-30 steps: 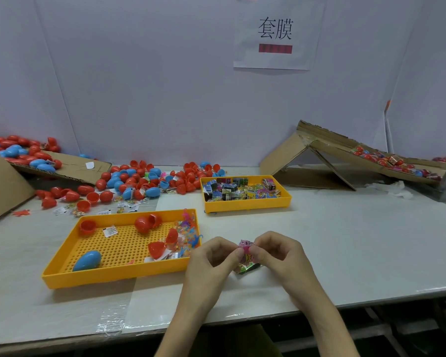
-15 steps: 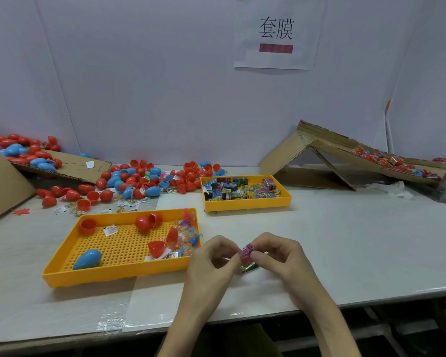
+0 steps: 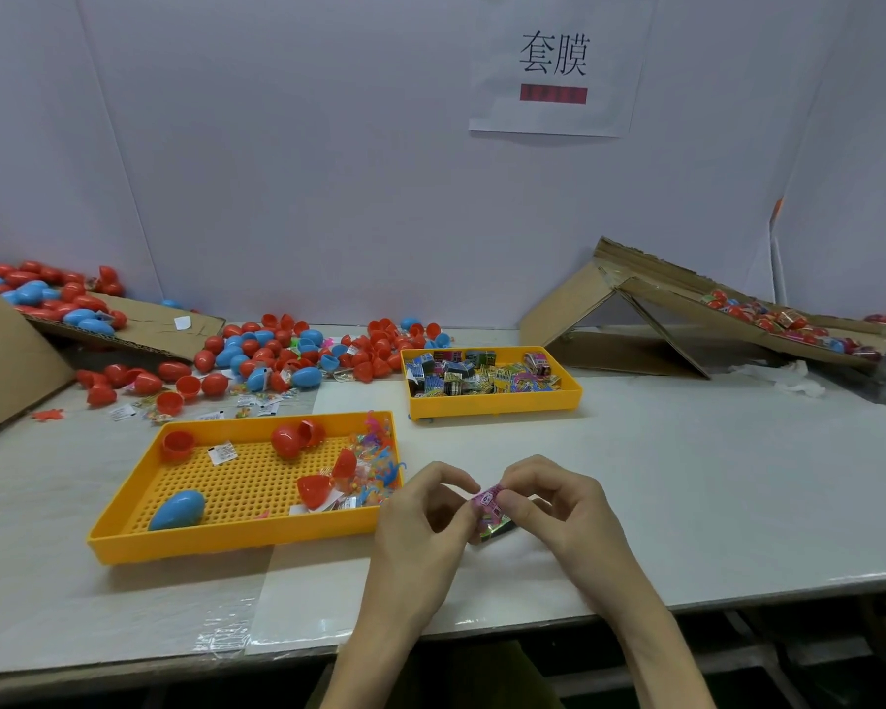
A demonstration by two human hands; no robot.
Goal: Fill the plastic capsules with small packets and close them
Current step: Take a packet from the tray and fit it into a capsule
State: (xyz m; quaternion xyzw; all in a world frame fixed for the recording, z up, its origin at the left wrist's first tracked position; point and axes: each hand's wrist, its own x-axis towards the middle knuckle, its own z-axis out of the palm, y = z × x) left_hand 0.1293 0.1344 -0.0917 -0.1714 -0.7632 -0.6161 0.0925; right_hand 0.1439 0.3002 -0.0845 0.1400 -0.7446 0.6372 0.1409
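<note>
Head view: packet-prep step, no capsule in hand yet. Left hand (image 3: 420,519) and right hand (image 3: 558,509) both pinch a small pink printed foil packet (image 3: 488,504) just above the white table (image 3: 686,478), fingers curled, thumbs inward. Next, probably: grab an open red plastic capsule half (image 3: 314,491) from the near perforated yellow tray (image 3: 124,545).

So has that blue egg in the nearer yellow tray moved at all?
No. The blue capsule lies in the same near-left corner of the perforated yellow tray, as far from its front wall as before.
</note>
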